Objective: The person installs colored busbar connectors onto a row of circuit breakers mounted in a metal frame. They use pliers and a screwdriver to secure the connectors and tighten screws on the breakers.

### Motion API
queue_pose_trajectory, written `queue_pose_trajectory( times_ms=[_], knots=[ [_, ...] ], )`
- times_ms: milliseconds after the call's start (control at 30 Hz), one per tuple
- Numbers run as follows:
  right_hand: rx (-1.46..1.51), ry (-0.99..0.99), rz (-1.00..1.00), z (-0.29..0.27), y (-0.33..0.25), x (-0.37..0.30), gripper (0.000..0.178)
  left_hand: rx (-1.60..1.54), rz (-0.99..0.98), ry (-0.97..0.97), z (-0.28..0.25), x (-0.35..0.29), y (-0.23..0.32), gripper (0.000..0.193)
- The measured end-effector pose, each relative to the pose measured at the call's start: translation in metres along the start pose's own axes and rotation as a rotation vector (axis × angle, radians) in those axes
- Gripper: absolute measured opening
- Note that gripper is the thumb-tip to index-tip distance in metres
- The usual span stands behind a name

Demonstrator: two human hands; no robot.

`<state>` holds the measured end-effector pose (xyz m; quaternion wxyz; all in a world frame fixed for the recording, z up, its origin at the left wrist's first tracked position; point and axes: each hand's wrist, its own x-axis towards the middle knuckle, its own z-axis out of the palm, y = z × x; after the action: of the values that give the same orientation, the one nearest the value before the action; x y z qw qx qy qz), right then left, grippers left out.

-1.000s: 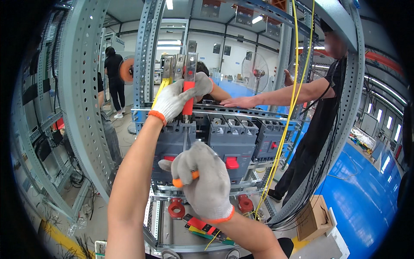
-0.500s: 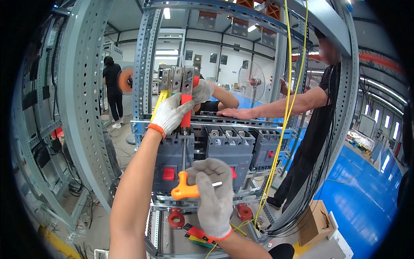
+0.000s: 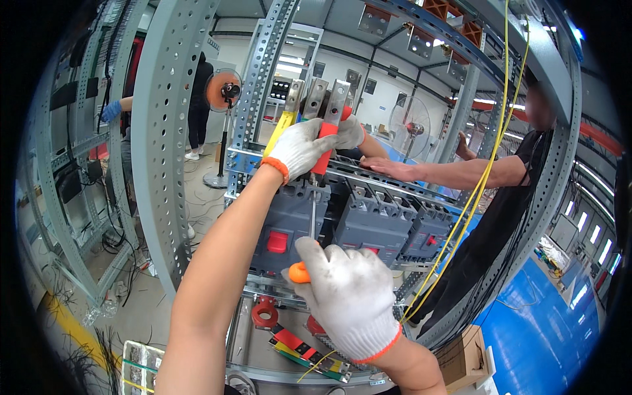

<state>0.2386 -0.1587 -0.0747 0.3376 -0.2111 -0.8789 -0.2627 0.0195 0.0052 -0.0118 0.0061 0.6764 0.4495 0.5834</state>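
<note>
My left hand [image 3: 296,148], in a white glove with an orange cuff, is closed around a red-sleeved busbar [image 3: 321,163] that stands upright with a bare metal top. A yellow-sleeved busbar [image 3: 280,131] stands just left of it. My gloved right hand [image 3: 355,299] is wrapped around the orange handle of a T-handle hex key [image 3: 299,272]. Its long shaft points up to the top of a grey circuit breaker [image 3: 296,207], below the red busbar; the tip's seat cannot be made out. A co-worker's gloved hand [image 3: 351,133] is behind the busbars.
More circuit breakers [image 3: 372,224] stand to the right. Another person's bare hand [image 3: 394,169] rests on the crossbar. Yellow wires [image 3: 490,161] hang at the right. Below are a red ring [image 3: 264,313] and loose coloured busbars [image 3: 306,352]. A cardboard box [image 3: 463,359] stands lower right.
My right hand has closed around the hex key's handle; before, its fingers were loose beside it. The view has tilted and shifted. My left hand keeps its hold on the red busbar.
</note>
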Motion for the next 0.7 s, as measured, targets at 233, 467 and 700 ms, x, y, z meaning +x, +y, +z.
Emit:
queue_pose_trajectory(
  times_ms=[233,467,700],
  knots=[
    [0.521,-0.091,0.330,0.012,-0.007,-0.011,0.046,0.047,-0.059,-0.016,-0.002,-0.003,0.013,0.040],
    [0.653,-0.133,0.346,0.008,-0.006,-0.010,0.045,0.078,-0.012,-0.016,-0.003,-0.005,0.015,0.040],
    [0.645,-0.122,0.364,0.011,-0.008,-0.013,0.042,0.082,0.006,-0.008,-0.001,-0.001,0.005,0.041]
  ],
)
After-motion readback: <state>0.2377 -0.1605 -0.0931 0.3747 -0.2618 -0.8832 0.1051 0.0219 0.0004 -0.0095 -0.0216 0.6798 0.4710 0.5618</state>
